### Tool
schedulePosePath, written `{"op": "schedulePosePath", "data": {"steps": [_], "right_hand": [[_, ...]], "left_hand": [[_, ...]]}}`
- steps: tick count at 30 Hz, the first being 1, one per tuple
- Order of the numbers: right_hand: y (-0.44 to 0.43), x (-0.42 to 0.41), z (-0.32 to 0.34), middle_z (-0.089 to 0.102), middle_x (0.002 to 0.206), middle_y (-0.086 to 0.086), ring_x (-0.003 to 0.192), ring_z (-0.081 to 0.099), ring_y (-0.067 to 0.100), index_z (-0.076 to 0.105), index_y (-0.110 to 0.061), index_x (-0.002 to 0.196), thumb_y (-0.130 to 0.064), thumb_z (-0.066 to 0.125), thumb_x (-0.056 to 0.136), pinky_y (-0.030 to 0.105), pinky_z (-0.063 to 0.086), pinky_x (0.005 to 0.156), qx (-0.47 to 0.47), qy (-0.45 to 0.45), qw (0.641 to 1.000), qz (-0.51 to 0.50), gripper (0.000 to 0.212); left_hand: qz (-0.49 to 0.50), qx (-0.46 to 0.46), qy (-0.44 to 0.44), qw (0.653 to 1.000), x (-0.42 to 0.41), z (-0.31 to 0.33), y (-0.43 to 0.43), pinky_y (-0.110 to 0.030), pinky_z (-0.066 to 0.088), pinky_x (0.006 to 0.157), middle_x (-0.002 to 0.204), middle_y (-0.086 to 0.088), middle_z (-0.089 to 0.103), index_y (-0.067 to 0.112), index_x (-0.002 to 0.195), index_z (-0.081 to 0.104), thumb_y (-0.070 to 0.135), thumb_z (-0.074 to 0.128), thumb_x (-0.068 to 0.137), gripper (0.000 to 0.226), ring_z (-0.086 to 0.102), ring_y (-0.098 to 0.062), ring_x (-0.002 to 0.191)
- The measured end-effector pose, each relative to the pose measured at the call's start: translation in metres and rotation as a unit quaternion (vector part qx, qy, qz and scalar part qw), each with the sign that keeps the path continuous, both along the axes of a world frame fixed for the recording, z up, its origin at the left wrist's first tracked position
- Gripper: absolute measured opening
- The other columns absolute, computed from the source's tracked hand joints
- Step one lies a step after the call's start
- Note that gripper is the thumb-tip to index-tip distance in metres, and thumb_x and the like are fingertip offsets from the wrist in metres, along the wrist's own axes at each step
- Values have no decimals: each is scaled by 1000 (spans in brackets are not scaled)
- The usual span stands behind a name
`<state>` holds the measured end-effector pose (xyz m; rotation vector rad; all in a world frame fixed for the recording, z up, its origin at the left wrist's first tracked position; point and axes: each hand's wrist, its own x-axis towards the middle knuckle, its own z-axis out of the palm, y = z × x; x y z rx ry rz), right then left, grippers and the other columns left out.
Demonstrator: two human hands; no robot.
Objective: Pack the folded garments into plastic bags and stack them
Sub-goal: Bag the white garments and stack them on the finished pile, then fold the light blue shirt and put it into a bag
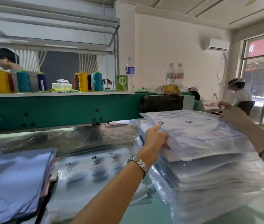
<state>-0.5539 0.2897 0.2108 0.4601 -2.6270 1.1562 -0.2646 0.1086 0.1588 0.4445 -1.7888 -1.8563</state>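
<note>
Clear, glossy bagged garment [200, 130], printed with dark symbols, tops stack [209, 178].

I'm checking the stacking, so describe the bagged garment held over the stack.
The bagged garment is a flat, clear plastic bag with printed marks, holding a folded pale garment. It lies slightly tilted atop the stack of bagged garments. The left hand grips its left edge; the right hand holds its far right corner.
</note>
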Motion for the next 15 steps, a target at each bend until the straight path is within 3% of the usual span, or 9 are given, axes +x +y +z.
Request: {"op": "schedulePosePath", "data": {"steps": [2, 4, 7, 8, 10, 13, 15], "right_hand": [[-4, -1, -6, 64, 113, 20, 99, 61, 36, 61, 1, 107, -11, 58, 88, 41, 48, 83, 107, 16, 994, 1, 22], [-8, 5, -8, 69, 107, 16, 94, 63, 30, 65, 2, 92, -13, 53, 93, 36, 48, 82, 215, 28, 976, -1, 19], [-8, 11, -11, 64, 118, 15, 110, 59, 32, 65, -2, 104, -16, 44, 96, 38, 45, 97, 281, 36, 959, -6, 26], [-7, 13, -10, 63, 119, 16, 112, 57, 34, 65, -3, 104, -17, 43, 95, 43, 43, 101, 295, 43, 954, -12, 27], [-6, 27, -8, 62, 117, 20, 111, 57, 37, 62, -3, 99, -15, 46, 91, 51, 42, 101, 293, 56, 954, -32, 21], [-21, 67, 4, 59, 121, 15, 112, 53, 35, 58, -8, 103, -15, 51, 86, 47, 40, 98, 319, 101, 940, -60, 19], [-38, 102, 18, 59, 114, 14, 108, 53, 34, 56, -9, 99, -16, 48, 88, 47, 41, 98, 341, 136, 929, -42, 16]], "left_hand": [[8, -24, -22, 999, 1, -4, -3, -17, 54, 59, 98, -2, 60, 10, 147, 39, -1, 53, 93, 58, 61, -10, 69], [20, -44, -32, 998, 4, -9, -7, -18, 52, 60, 106, -11, 64, 8, 147, 39, 1, 55, 92, 58, 64, -8, 63], [38, -92, -32, 995, 8, -14, -11, -24, 44, 82, 142, -16, 46, 10, 146, 39, 12, 62, 93, 58, 63, -17, 100], [46, -105, -25, 993, 10, -16, -12, -26, 41, 85, 145, -12, 40, 11, 143, 41, 17, 63, 93, 55, 59, -14, 102], [72, -126, -15, 989, 14, -20, -16, -25, 42, 83, 143, -7, 40, 16, 138, 46, 27, 62, 95, 48, 52, -7, 92], [119, -155, 0, 981, 23, -27, -27, -14, 41, 62, 125, 2, 51, 19, 132, 51, 31, 57, 97, 37, 47, 4, 73], [137, -173, 14, 975, 35, -29, -35, -10, 45, 60, 121, 4, 53, 19, 130, 53, 25, 54, 98, 32, 51, 3, 75]]}}
